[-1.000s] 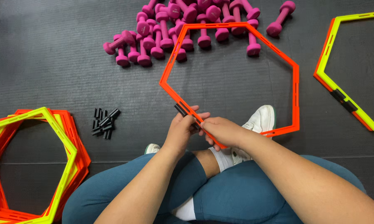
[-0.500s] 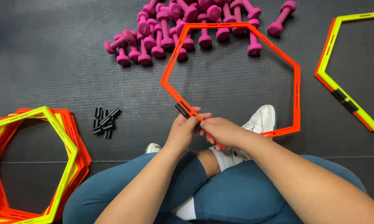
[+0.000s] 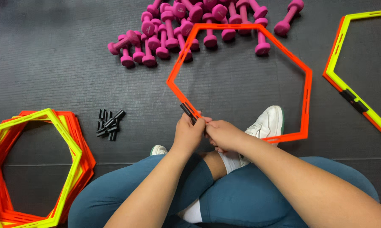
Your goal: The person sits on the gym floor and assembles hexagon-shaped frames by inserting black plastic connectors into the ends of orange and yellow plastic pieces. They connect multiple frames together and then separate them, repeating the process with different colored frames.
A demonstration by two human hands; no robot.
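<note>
I sit cross-legged on a dark rubber floor. An orange hexagon agility ring (image 3: 306,80) is held in front of me, its near corner at my hands. My left hand (image 3: 188,134) grips the ring's near-left bar where a small black clip (image 3: 187,111) sits on it. My right hand (image 3: 222,133) is closed on the ring's near edge right beside the left hand, fingertips touching. The ring's far side lies among pink dumbbells.
Several pink dumbbells (image 3: 169,29) lie piled at the far centre. A small heap of black clips (image 3: 109,125) is to my left. A stack of orange and yellow hexagon rings (image 3: 36,169) lies at lower left; joined yellow and orange rings (image 3: 351,84) at the right. My white shoe (image 3: 268,122) rests under the ring.
Both hands stay on the ring's near corner; they have drawn slightly closer together. The ring has barely moved.
</note>
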